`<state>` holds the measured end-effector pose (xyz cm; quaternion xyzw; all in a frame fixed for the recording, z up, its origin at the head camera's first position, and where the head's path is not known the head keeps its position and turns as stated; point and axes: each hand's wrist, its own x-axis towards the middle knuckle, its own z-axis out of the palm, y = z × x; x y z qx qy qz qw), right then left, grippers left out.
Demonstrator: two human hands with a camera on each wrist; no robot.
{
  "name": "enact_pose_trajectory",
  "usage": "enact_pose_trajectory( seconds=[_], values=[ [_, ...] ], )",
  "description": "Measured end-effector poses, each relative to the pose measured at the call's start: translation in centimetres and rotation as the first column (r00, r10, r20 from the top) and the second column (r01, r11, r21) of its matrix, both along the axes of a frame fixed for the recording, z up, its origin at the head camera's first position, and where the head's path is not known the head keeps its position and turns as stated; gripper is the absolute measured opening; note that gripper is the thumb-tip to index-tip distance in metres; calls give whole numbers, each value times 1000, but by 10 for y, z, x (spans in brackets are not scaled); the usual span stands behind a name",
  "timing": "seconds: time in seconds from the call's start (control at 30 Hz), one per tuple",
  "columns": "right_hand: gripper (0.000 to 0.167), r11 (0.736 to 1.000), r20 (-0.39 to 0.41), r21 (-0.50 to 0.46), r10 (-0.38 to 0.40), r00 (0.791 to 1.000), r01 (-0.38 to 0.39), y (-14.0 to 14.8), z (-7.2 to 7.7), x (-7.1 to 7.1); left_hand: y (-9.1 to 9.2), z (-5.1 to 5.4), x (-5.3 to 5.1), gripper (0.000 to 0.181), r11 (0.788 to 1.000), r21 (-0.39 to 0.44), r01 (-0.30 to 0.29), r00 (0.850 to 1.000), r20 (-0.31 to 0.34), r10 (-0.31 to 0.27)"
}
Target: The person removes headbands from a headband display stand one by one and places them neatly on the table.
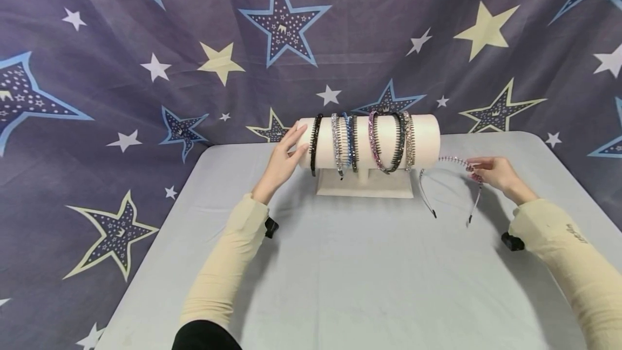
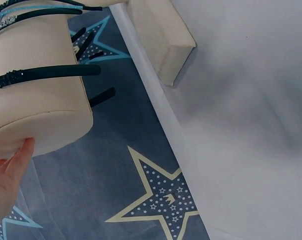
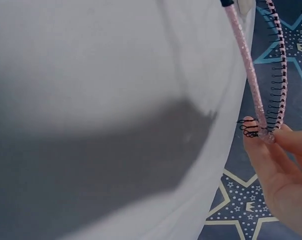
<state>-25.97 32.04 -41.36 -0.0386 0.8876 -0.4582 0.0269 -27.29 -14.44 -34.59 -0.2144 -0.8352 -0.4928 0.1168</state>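
Observation:
A cream cylindrical display stand (image 1: 427, 136) carries several beaded headbands, among them a black headband (image 1: 316, 145) near its left end and a pink-purple headband (image 1: 374, 142) right of the middle. My left hand (image 1: 282, 162) rests its fingers against the stand's left end; in the left wrist view the fingertips touch the round end face. To the right of the stand, my right hand (image 1: 495, 173) pinches a pink headband (image 3: 246, 60) with small comb teeth between thumb and fingers. That headband is held up above the table, its two tips pointing down.
A table with a pale grey cloth (image 1: 364, 263) lies under both arms. Behind it hangs a dark curtain (image 1: 340, 31) with a star pattern. The stand's flat base (image 1: 364, 188) sits near the table's back edge.

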Motion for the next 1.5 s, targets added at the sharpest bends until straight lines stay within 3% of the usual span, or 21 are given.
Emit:
enact_pose_trajectory(
  seconds=[0.47, 1.07, 1.33, 1.5],
  values=[
    [34, 999, 9, 32, 5, 1000, -6, 5, -13, -5, 0, -1, -1, 43, 1000, 7, 3, 1000, 7, -3],
    [33, 999, 10, -27, -32, 999, 33, 5, -26, -6, 1, -1, -2, 43, 1000, 11, 4, 1000, 0, -4],
    [31, 998, 8, 39, -52, 999, 52, 6, -31, -9, 7, 18, 18, 42, 1000, 23, 12, 1000, 0, -12],
    [32, 997, -41, 58, -55, 998, 58, 7, -33, -7, 8, 23, 23, 42, 1000, 12, 7, 1000, 1, -7]
  ],
)
